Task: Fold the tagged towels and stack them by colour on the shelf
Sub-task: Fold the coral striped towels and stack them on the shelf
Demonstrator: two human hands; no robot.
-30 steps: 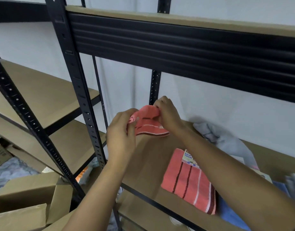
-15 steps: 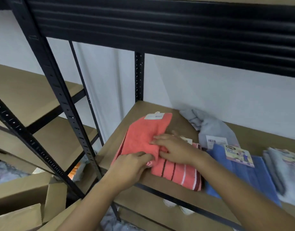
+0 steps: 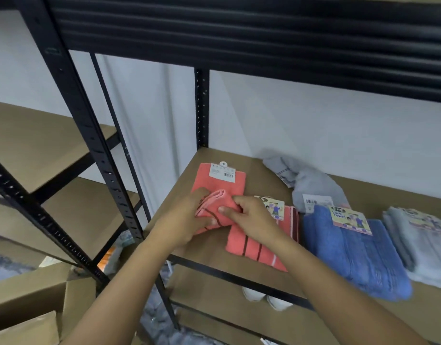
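A coral towel (image 3: pixel 218 181) with a white barcode tag lies on the brown shelf board (image 3: pixel 261 175), its near end doubled over toward me. My left hand (image 3: pixel 189 220) and my right hand (image 3: pixel 249 217) both pinch that folded-over end. A folded coral striped towel (image 3: pixel 254 245) with a colourful tag lies just right of it, partly under my right forearm. Further right sit a folded blue towel (image 3: pixel 354 252) and a folded pale grey towel (image 3: pixel 423 247). An unfolded grey towel (image 3: pixel 311 183) lies crumpled at the back.
Black steel uprights (image 3: pixel 90 135) frame the shelf on the left, and a black beam (image 3: pixel 264 41) runs overhead. Another brown shelf (image 3: pixel 40 150) stands at the left. Cardboard boxes (image 3: pixel 27 302) sit on the floor at lower left. White shoes (image 3: pixel 266 298) show under the shelf.
The coral towel went from bunched in the air to spread on the shelf, and its near end is now folded back under both hands. The view has tilted down and right.
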